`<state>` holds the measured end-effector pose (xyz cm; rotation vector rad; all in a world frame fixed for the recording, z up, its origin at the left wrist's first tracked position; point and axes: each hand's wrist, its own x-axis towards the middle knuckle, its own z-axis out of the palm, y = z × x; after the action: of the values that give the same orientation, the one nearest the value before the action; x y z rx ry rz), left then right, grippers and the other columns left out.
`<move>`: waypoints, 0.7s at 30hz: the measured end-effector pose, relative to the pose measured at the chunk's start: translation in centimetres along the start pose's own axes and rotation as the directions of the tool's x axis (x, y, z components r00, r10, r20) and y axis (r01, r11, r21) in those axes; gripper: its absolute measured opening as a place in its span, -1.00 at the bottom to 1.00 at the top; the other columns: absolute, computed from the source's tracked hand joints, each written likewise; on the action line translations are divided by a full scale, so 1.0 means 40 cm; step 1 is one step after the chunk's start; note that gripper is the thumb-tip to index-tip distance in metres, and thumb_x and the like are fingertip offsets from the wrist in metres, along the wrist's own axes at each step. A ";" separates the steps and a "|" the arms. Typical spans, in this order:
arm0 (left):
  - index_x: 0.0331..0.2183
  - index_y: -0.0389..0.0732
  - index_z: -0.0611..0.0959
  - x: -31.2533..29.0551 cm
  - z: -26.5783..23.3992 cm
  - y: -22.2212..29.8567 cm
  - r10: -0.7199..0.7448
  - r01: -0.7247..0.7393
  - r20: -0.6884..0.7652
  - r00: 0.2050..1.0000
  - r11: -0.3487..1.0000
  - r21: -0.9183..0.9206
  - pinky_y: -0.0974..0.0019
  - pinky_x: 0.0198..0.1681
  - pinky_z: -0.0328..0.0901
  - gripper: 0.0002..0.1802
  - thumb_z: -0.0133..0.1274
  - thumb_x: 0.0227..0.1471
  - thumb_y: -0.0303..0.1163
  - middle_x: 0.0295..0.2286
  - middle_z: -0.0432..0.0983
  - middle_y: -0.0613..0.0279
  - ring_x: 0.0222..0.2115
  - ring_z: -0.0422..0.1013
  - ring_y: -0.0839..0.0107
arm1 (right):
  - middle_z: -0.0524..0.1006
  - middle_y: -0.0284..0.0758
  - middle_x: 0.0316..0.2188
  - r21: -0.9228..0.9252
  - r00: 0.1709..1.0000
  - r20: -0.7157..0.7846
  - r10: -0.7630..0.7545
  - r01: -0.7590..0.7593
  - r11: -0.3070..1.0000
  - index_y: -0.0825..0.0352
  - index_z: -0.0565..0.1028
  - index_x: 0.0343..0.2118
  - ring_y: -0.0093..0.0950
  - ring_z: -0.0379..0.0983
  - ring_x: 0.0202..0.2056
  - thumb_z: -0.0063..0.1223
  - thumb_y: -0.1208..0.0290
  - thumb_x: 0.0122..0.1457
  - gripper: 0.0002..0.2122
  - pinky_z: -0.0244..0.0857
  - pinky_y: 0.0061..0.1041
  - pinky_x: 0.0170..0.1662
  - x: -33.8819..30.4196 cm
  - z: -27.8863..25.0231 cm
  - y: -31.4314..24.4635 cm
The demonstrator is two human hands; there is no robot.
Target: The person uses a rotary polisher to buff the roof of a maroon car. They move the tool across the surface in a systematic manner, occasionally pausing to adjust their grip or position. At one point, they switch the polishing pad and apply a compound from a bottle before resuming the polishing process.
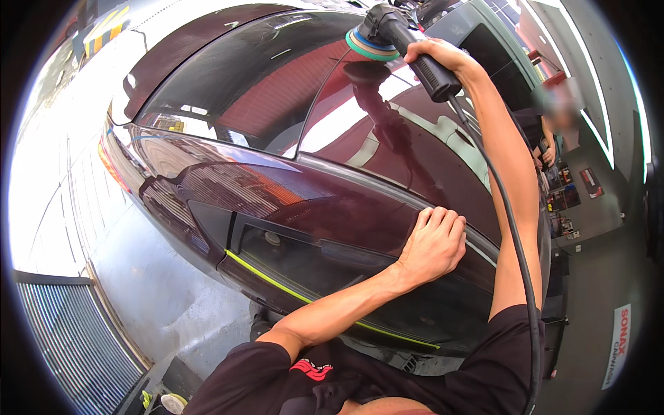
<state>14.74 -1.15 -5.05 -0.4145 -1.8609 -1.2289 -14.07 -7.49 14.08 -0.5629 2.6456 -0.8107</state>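
Note:
My right hand point(443, 57) reaches far across the car, wrapped round the grip of a black car polisher point(401, 41). The polisher's round pad point(370, 47), with green and blue edges, is tipped down at the far side of the dark glossy roof point(415, 138). A black power cord point(508, 207) runs from its end down along my right arm. Nearer to me, my left hand point(437, 242) is closed over the roof edge point(387, 185) above the side window, knuckles up. What lies under its fingers is hidden.
Yellow-green masking tape point(277, 282) runs below the side window. Another person point(543, 135) is at the right, beyond the car. A grey-green vehicle point(477, 34) stands at the back. A slatted grate point(76, 339) lies at lower left, close to a round pad point(173, 402).

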 end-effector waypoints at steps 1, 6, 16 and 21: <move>-0.19 -0.32 0.60 -0.001 0.001 0.000 0.004 -0.004 -0.005 1.000 1.000 -0.005 0.09 -0.01 0.25 -0.72 0.16 0.03 -0.41 -0.27 0.48 0.15 -0.16 0.40 0.20 | 0.57 -0.26 -0.39 0.043 0.998 -0.014 -0.058 0.059 0.997 0.38 0.56 -0.30 -0.45 0.56 -0.55 0.28 0.27 -0.04 -0.69 0.50 -0.50 -0.45 -0.029 0.020 0.004; -0.20 -0.33 0.59 -0.003 0.001 0.000 0.001 -0.002 -0.034 0.999 1.000 -0.026 0.09 0.00 0.26 -0.73 0.15 0.03 -0.42 -0.28 0.48 0.12 -0.17 0.40 0.17 | 0.55 -0.21 -0.41 -0.245 0.995 0.009 -0.098 0.097 0.965 0.40 0.39 0.08 -0.45 0.56 -0.51 0.31 0.35 -0.12 -0.37 0.48 -0.46 -0.44 -0.207 0.087 -0.061; -0.21 -0.27 0.56 -0.019 -0.051 -0.001 0.030 -0.076 -0.184 0.982 0.966 -0.247 0.06 0.02 0.25 -0.65 0.24 -0.12 -0.48 -0.24 0.48 0.12 -0.13 0.40 0.08 | 0.60 -0.30 -0.46 0.057 0.999 0.042 0.000 -0.003 0.998 0.36 0.25 0.32 -0.53 0.56 -0.48 0.33 0.42 -0.12 -0.16 0.43 -0.56 -0.35 -0.570 0.143 -0.025; -0.23 -0.18 0.61 -0.063 -0.173 0.002 0.137 -0.199 -0.243 0.960 0.947 -0.250 0.12 0.00 0.24 -0.67 0.21 -0.16 -0.54 -0.28 0.57 0.18 -0.19 0.46 0.15 | 0.61 -0.14 -0.27 -0.015 0.997 -0.009 -0.082 0.082 0.997 0.53 0.00 0.42 -0.51 0.61 -0.39 0.27 0.55 -0.14 -0.01 0.48 -0.55 -0.22 -0.700 0.089 0.040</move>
<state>19.51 -6.71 -5.86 -0.5504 -1.4397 -1.3581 11.38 4.80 15.41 -0.6772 2.6541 -0.8200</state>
